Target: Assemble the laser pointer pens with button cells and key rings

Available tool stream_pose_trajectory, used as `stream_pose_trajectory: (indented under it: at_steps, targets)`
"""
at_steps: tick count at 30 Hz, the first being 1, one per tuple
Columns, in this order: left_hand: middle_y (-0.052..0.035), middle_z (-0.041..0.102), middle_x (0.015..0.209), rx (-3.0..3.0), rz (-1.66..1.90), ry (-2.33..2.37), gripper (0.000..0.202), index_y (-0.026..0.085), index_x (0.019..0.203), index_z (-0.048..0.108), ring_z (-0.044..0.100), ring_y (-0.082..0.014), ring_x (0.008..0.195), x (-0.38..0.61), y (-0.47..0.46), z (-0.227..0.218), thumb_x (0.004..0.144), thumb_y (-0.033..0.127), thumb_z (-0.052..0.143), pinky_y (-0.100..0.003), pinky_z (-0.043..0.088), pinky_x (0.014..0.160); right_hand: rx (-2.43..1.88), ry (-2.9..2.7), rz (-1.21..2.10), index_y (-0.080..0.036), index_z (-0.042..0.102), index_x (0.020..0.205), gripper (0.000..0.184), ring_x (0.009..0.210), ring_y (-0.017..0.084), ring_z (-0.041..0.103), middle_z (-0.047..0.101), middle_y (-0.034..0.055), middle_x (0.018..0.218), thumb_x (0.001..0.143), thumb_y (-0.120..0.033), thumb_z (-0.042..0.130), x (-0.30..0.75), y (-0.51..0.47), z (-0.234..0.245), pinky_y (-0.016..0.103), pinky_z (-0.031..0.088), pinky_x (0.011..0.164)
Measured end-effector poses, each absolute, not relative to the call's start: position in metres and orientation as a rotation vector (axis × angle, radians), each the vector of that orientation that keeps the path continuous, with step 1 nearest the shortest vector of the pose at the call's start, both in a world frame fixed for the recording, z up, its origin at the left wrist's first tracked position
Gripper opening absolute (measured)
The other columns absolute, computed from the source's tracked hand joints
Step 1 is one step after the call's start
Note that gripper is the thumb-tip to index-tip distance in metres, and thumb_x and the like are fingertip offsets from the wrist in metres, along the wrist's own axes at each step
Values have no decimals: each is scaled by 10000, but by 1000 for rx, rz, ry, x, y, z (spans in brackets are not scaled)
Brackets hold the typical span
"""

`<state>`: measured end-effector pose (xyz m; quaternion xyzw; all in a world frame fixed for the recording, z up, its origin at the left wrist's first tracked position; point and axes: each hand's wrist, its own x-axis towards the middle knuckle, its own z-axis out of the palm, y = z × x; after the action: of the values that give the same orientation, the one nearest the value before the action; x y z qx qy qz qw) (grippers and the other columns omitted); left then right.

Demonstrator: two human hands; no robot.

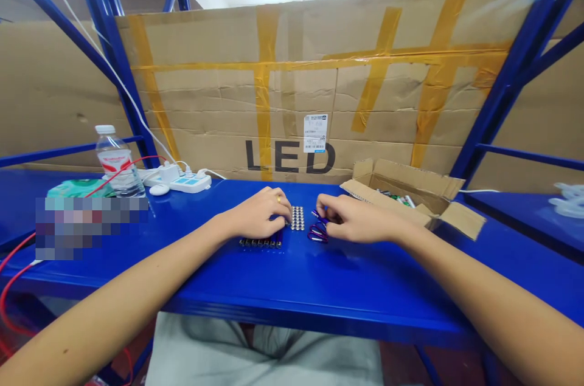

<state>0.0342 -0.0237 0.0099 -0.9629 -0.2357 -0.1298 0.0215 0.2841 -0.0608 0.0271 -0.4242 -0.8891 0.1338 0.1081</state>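
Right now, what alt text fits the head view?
Two bare hands rest on a blue table: the left hand covers a row of batteries, the right hand touches small loops, seemingly rubber bands, with upright batteries clustered between. An open cardboard box sits right, a water bottle left.

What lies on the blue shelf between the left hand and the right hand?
In the head view, a small block of upright silver-topped cylinders, probably batteries, stands between the left hand and the right hand; purple loops lie beside it.
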Motion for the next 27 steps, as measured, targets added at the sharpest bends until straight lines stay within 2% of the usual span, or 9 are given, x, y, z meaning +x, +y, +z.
stream_pose_trajectory:
  at_steps: [19, 23, 27]
  targets:
    - [-9, 717, 1010, -2979, -408, -806, 283, 229, 880, 700, 528, -216, 1016, 32, -17, 2, 903, 238, 418, -389, 331, 929, -1199, -2560, 357, -216, 426, 837, 129, 572, 118, 411, 505, -41, 657, 774, -205, 539, 289, -59, 20, 252, 286, 528]
    - [9, 714, 1017, -2967, -396, -854, 362, 230, 861, 693, 529, -200, 988, 31, -13, 2, 967, 285, 352, -381, 316, 918, -1196, -2554, 393, -216, 429, 843, 124, 564, 116, 411, 515, -43, 661, 776, -204, 533, 288, -62, 21, 248, 295, 519]
    - [-16, 712, 975, -2944, -446, -923, 459, 216, 855, 697, 539, -200, 962, 28, -7, 2, 1003, 361, 288, -369, 331, 902, -1213, -2552, 396, -214, 427, 836, 124, 546, 111, 399, 515, -45, 648, 769, -187, 528, 287, -64, 22, 248, 285, 510]
